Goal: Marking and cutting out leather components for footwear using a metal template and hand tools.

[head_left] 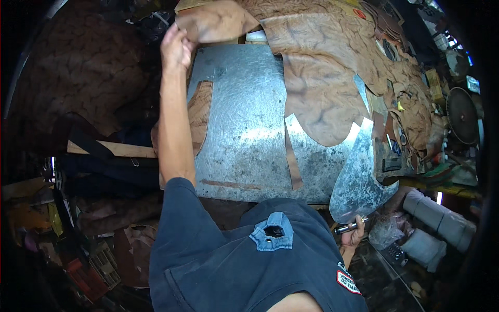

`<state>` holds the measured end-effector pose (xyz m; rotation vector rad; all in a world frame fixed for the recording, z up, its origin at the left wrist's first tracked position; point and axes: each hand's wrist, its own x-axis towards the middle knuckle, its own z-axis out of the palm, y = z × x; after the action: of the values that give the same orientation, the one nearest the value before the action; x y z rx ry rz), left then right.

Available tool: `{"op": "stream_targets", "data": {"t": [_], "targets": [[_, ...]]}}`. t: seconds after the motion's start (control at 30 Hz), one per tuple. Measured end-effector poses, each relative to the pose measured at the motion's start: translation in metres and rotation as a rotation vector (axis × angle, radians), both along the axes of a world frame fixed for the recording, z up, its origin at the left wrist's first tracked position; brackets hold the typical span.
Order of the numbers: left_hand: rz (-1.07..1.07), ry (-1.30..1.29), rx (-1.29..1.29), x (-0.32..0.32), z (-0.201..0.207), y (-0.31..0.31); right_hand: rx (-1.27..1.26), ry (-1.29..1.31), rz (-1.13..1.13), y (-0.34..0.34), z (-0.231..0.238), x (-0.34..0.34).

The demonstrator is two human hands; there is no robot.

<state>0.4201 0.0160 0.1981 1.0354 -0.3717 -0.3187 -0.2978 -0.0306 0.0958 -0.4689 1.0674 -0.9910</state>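
My left hand [178, 48] reaches to the far left corner of the metal sheet with fingers closed on the edge of a cut brown leather piece [221, 22]. Down at the near right, my right hand [354, 235] is closed around a short black-and-silver cylindrical tool [347, 228]. Just above that hand is the rounded end of a flat, mottled grey metal template [356, 190] with a pointed horn; whether the fingers also grip it I cannot tell. A large brown leather hide [322, 78] covers the far right of the scratched metal sheet [234, 119].
Another cut leather piece [200, 117] lies partly under my left forearm. A narrow leather strip [292, 164] rests near the middle. Scissors [396, 148] with blue handles lie among scraps at right. Wrapped rolls [439, 218] and a red crate [86, 278] stand beside the table.
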Motion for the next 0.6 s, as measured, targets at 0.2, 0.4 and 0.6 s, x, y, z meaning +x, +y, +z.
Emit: {"op": "stream_targets", "data": {"t": [0.2,0.4,0.6], "targets": [[0.337,0.026,0.345,-0.079,-0.15,0.024,-0.012,0.061,0.012,0.003,0.011,0.004],[-0.179,-0.572,0.902,-0.238,-0.173,-0.008,-0.112,0.253,0.199,-0.075,0.049,0.061],[-0.241,-0.781,1.033,-0.27,-0.206,-0.074,-0.312,0.14,0.459,-0.196,0.058,0.143]]}}
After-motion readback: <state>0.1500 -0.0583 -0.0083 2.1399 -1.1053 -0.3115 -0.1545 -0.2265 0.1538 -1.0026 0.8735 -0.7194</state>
